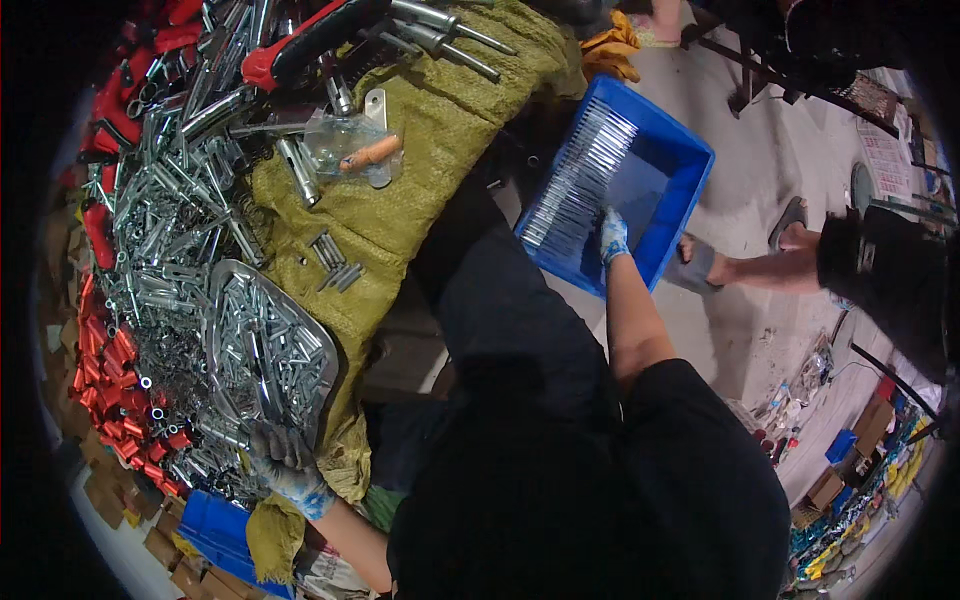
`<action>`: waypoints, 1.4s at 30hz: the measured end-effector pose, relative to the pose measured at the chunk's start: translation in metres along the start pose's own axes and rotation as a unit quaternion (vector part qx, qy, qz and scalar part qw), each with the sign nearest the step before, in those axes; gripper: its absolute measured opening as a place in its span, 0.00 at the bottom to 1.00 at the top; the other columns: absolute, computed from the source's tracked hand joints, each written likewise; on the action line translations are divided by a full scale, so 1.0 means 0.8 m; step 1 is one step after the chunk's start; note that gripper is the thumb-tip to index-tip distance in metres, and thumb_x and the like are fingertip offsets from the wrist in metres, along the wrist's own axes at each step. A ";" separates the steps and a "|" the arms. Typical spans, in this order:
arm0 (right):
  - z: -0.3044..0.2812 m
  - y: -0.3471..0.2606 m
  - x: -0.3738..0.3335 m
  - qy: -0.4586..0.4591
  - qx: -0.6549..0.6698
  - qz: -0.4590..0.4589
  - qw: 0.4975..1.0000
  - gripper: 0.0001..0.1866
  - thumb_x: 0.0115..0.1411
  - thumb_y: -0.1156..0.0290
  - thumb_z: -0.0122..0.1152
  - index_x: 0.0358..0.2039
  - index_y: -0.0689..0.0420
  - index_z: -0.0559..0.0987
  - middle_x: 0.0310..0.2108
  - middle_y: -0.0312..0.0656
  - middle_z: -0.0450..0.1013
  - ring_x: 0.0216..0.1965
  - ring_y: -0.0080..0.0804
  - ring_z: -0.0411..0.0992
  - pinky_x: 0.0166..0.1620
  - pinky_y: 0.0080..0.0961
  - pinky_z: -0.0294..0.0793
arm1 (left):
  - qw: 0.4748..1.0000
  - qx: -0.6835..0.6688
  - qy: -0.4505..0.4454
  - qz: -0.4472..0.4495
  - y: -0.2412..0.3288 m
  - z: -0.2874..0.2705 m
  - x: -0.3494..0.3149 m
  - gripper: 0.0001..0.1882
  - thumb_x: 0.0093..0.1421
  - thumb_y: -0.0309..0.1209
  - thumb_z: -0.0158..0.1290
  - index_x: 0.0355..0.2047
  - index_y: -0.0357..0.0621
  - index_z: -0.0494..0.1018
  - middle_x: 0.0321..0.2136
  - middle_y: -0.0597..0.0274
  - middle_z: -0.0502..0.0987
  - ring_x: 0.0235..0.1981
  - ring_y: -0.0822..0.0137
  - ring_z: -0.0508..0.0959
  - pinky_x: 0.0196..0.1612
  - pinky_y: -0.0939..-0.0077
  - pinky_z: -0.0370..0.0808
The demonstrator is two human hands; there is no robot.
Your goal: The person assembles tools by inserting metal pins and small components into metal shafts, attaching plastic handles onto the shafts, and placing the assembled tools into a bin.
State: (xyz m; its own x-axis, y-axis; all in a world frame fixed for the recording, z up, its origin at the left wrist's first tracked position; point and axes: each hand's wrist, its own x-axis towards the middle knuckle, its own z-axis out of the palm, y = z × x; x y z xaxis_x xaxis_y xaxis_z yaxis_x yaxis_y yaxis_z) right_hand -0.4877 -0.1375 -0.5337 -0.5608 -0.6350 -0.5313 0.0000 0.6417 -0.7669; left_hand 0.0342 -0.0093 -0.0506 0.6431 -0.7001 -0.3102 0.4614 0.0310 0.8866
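My left hand, in a grey and blue-white glove, is at the near edge of a metal tray heaped with small silver metal pins. Its fingers are curled among shiny parts; whatever they grip is too small to make out. On the right, my right hand, gloved alike, reaches into a blue plastic bin. Its fingers are drawn together beside a long row of silver metal tubes laid side by side along the bin's left part. What its fingertips hold is hidden.
Loose metal sockets and rods pile up at the left, edged by red plastic pieces. Yellow woven sacking bears a few short pins and a bagged orange-handled piece. Another person's leg stands right of the bin.
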 end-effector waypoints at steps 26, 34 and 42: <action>-0.005 -0.053 0.012 0.048 0.300 0.129 0.944 0.12 0.63 0.60 0.41 0.35 0.53 0.72 0.28 0.35 0.68 0.24 0.23 0.65 0.22 0.21 0.62 | 0.994 -0.007 -0.106 -0.030 -0.005 0.003 0.009 0.13 0.63 0.32 0.47 0.43 0.36 0.71 0.14 0.72 0.55 0.10 0.79 0.52 0.11 0.86 0.52; 0.000 -0.091 -0.008 0.002 0.314 0.153 0.937 0.18 0.64 0.53 0.44 0.37 0.55 0.73 0.27 0.34 0.67 0.22 0.22 0.63 0.21 0.21 0.62 | 1.000 -0.018 -0.020 0.004 -0.007 0.003 0.001 0.13 0.63 0.31 0.47 0.44 0.34 0.70 0.15 0.71 0.57 0.10 0.79 0.53 0.11 0.86 0.53; -0.033 -0.088 0.007 -0.058 0.215 0.167 0.961 0.25 0.64 0.49 0.43 0.50 0.55 0.70 0.43 0.39 0.68 0.39 0.32 0.67 0.36 0.32 0.67 | 1.000 0.001 0.011 0.005 -0.012 0.014 0.001 0.13 0.63 0.32 0.47 0.44 0.37 0.70 0.15 0.71 0.58 0.10 0.79 0.54 0.11 0.86 0.53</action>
State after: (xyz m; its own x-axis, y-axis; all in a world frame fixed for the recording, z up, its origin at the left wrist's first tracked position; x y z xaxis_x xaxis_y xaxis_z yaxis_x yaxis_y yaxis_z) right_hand -0.5129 -0.1746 -0.4733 -0.3746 -0.4835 -0.7911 0.5197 0.5971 -0.6110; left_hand 0.0235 -0.0179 -0.0554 0.6613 -0.6835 -0.3090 0.4543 0.0371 0.8901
